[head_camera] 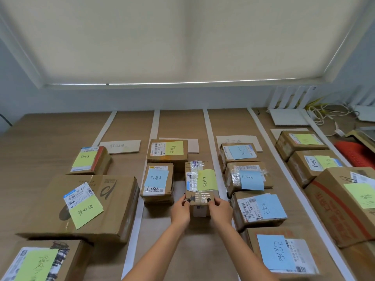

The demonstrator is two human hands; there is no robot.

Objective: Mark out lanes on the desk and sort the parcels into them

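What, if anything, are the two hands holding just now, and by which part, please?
Both grip the taped parcel with the yellow note at its near end: left hand on the left corner, right hand on the right.

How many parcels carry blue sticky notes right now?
5: one in the second lane, four in the third lane, back to front. Others may be out of view.

Parcels [200, 183]: thirteen. White lane strips [209, 126]: five. Hands [180, 211]: two.

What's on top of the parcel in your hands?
On the parcel, gripped by left hand and right hand: a yellow note, clear tape and a white label, partly covered by the note.
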